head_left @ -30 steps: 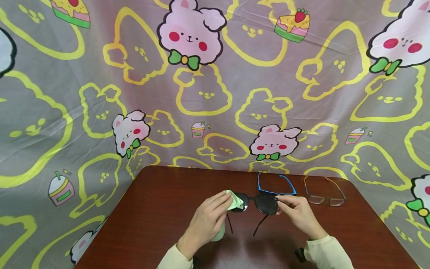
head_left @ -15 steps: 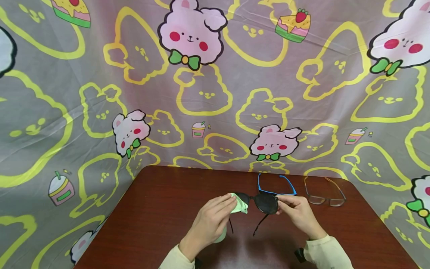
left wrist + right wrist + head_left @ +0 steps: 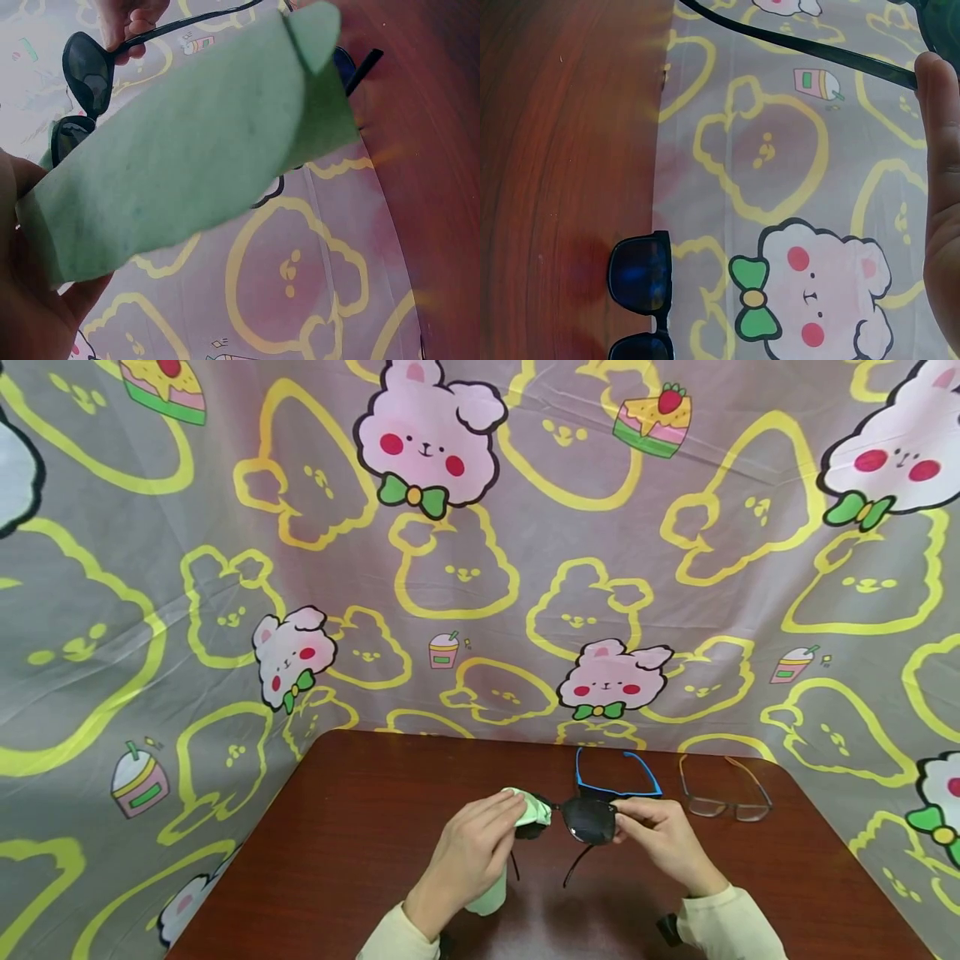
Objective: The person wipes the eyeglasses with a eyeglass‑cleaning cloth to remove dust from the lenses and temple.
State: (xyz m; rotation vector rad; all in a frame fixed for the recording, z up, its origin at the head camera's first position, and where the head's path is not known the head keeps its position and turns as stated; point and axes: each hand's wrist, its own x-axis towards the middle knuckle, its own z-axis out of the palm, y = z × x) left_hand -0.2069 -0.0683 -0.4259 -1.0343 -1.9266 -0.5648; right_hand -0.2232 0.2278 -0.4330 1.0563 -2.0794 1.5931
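Black sunglasses (image 3: pixel 589 821) are held up over the table, with their temples unfolded toward the person. My left hand (image 3: pixel 467 853) grips a light green cloth (image 3: pixel 532 810) folded over the left lens, covering most of it. In the left wrist view a broad flap of the cloth (image 3: pixel 180 150) hangs from that hand and hides part of the glasses. Thumb and fingers of my right hand (image 3: pixel 670 842) pinch the sunglasses at the right hinge. The right wrist view shows only that hand's edge and one black temple (image 3: pixel 802 46).
Behind the sunglasses, blue-framed glasses (image 3: pixel 633 793) lie on the brown table (image 3: pixel 360 827). To their right are clear glasses (image 3: pixel 726 810) with orange-yellow temples. A patterned cloth curtain (image 3: pixel 480 543) stands around the table's back and sides.
The sunglasses have shifted slightly left and down, and their right lens has tilted. The cloth has slid about over the left lens. More of its flap shows below my left hand.
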